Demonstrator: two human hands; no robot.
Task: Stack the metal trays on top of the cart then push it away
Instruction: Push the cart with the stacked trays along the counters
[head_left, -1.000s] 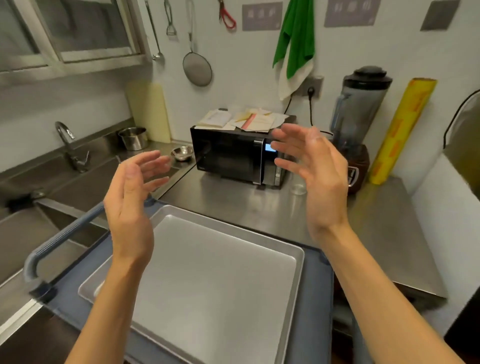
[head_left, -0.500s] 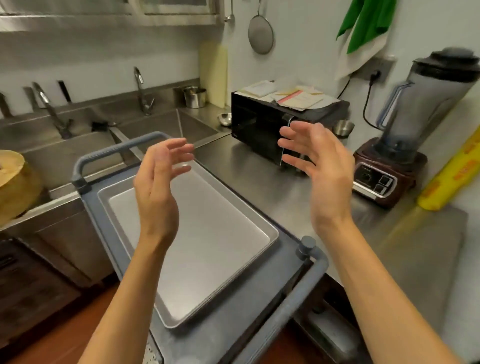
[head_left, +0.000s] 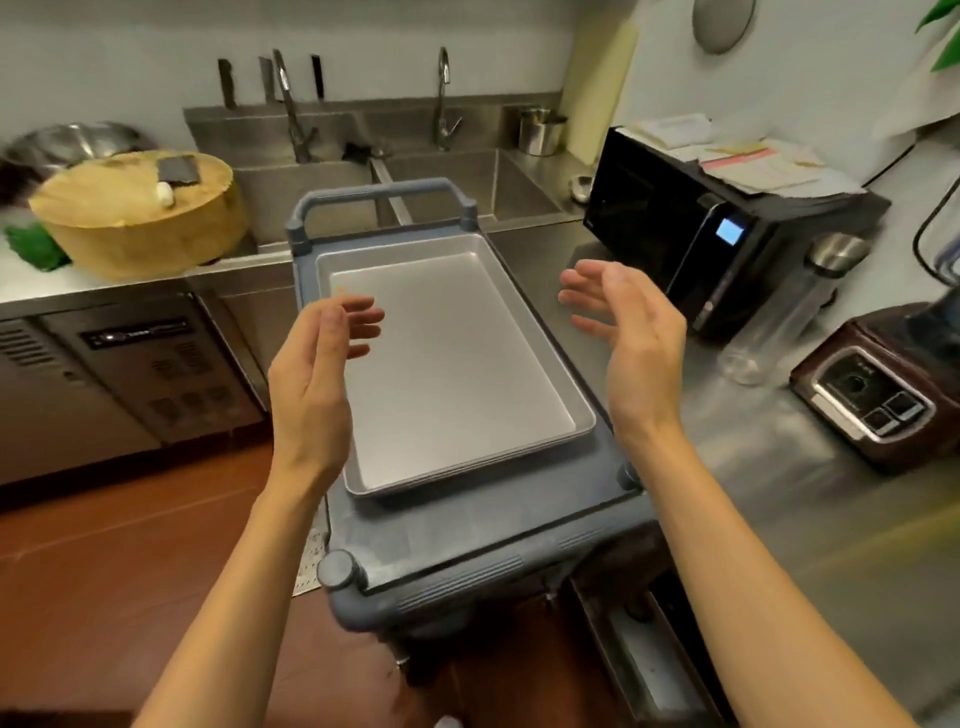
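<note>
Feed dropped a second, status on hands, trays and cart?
Left hand open, right hand open, both above the trays, holding nothing. Trays stacked on the cart. Cart not gripped; sink counter just beyond its far handle.

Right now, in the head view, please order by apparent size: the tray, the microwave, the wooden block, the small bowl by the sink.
1. Tray, largest.
2. Microwave and wooden block: they look alike, so I do not rank them.
3. Small bowl, smallest, though also farthest.
</note>
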